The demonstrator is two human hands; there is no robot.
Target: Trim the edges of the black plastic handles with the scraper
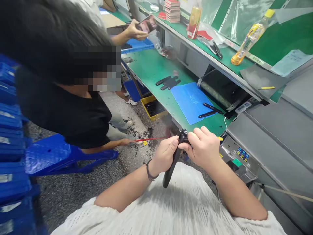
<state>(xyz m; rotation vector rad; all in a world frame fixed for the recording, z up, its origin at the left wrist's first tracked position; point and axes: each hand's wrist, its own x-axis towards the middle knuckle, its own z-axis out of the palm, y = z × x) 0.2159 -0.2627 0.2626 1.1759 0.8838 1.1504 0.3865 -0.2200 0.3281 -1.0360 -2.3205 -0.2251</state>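
Note:
My left hand is wrapped round the middle of a long black plastic handle, which hangs down over my lap. My right hand is closed on the handle's upper end, fingers curled over its rounded tip. Both hands sit just in front of the green workbench. On the bench lies a blue mat with two more black handles on its right side. Several black handles lie in a cluster beyond the mat.
A person in a black shirt bends low at my left, reaching to the floor beside a blue stool. Another person's hand holds a phone farther back. A yellow bin, blue crates, a grey machine and a bottle surround me.

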